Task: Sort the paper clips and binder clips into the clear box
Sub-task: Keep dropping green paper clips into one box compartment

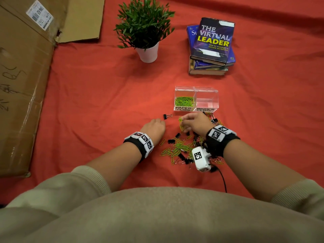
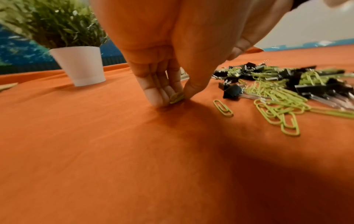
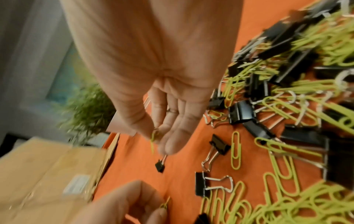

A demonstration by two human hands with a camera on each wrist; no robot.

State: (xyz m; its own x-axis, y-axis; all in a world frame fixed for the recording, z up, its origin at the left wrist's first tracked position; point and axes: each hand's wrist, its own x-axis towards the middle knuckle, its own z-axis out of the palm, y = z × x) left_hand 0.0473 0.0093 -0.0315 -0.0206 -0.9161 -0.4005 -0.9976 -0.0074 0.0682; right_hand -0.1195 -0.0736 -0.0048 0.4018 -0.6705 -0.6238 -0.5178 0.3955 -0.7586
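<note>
The clear box [image 1: 196, 88] has two labelled halves: the left holds green paper clips [image 1: 184, 101], the right looks bare. A mixed pile of green paper clips and black binder clips [image 1: 182, 148] lies on the red cloth in front of it. My right hand [image 1: 185, 120] hovers just before the box and pinches green paper clips [image 1: 180, 121], seen again as paper clips [image 3: 153, 137] between thumb and fingers of the right hand [image 3: 159, 139]. My left hand [image 2: 178, 97] pinches one green paper clip [image 2: 176, 97] down on the cloth, left of the pile.
One black binder clip [image 1: 167, 116] lies alone left of the box. A potted plant [image 1: 147, 32] and a stack of books [image 1: 210, 48] stand farther back. Flattened cardboard [image 1: 22, 76] covers the left side. A wrist camera and its cable [image 1: 201, 158] hang over the pile.
</note>
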